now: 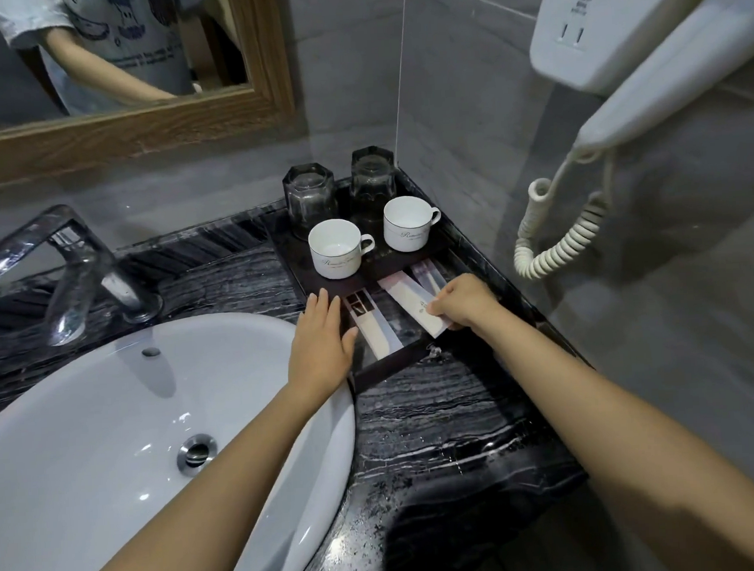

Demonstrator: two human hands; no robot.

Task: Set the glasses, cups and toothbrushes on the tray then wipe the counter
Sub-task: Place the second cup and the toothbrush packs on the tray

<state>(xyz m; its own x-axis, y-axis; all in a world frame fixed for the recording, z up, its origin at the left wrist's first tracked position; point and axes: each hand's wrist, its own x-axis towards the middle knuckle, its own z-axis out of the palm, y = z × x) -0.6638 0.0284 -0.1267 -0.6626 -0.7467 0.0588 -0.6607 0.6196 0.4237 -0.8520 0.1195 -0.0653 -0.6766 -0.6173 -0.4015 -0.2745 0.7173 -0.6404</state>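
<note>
A dark tray (388, 365) sits in the counter's back right corner. Two upturned glasses (310, 199) (372, 178) stand at its rear, and two white cups (335, 249) (407, 223) stand upright in front of them. Boxed toothbrushes lie in the tray's near half: one white box (375, 329) on the left, another (404, 293) slanting on the right, a third pack (427, 271) behind it. My right hand (465, 300) pinches the near end of the slanting box. My left hand (321, 336) lies flat, fingers together, on the tray's left edge beside the left box.
A white basin (112, 430) fills the left, with a chrome tap (77, 266) behind it. Black marble counter (440, 435) runs in front of the tray. A wall hairdryer (644, 79) with a coiled cord (556, 241) hangs at the right. A wood-framed mirror (139, 123) is behind.
</note>
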